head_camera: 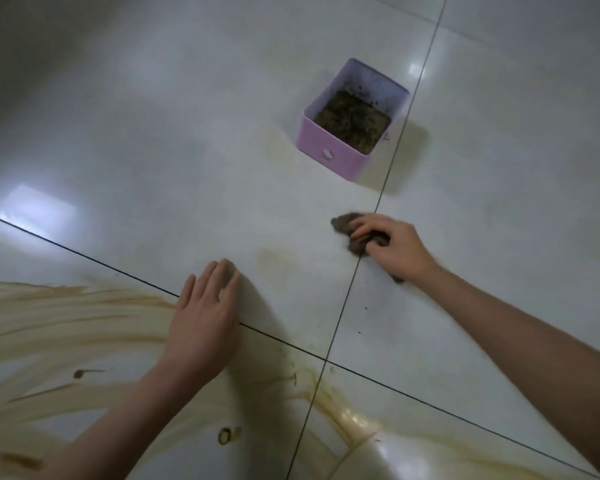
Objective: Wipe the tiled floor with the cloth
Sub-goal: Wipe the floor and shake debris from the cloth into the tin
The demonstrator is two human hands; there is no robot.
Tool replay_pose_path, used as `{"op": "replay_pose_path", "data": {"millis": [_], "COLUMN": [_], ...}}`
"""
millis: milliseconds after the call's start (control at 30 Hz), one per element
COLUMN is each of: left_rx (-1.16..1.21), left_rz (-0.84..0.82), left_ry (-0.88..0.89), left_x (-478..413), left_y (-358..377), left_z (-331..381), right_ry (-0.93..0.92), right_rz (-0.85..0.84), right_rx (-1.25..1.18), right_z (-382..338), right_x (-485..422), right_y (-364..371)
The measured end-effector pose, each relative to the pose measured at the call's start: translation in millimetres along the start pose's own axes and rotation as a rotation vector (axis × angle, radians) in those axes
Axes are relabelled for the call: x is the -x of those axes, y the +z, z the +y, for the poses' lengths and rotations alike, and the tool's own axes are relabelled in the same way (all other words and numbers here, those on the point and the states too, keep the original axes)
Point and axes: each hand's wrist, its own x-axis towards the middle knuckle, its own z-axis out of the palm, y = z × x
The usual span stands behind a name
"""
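— Brown streaks [66,323] are spread in wide arcs over the nearest tiles, wet and glossy low down by the grout line [343,306]. Most of the job is judged undone.
— Agreed. The left hand [205,317] is laid flat on the tiled floor [153,150], fingers straight, nothing held. It looks to be used as a prop.
— Farther out, the right hand [392,247] is curled round the cloth [350,233], which is pressed to the floor right across that grout line.
— Long overlapping strokes are called for, drawn back through the streaks with even pressure.
— And the cloth itself is seen as a dark brown wad, bunched and apparently soaked. It would be better refolded or rinsed, or the stain may only be smeared about.
— Beyond it a pink box [329,157] of dark matter is stood on the tiles, and is best kept out of the sweep.
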Motion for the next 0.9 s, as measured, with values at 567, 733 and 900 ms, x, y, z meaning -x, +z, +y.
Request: {"op": "replay_pose_path", "data": {"millis": [567, 733, 900], "left_rx": [-0.081, -0.083, -0.091], "left_rz": [-0.102, -0.091, -0.087], "left_ry": [0.137, 0.159, 0.183], "left_x": [3.0, -3.0, -6.7], "left_y": [8.4, 5.4, 4.7], "left_z": [51.2, 48.3, 43.3], "right_ry": [0.449, 0.348, 0.386], "right_rz": [0.070, -0.265, -0.245], "right_rx": [0.000, 0.456, 0.573], "right_z": [31.8, 26.6, 14.7], "right_x": [185.8, 195.5, 193.1], "right_y": [-10.8, -8.5, -5.3]}}
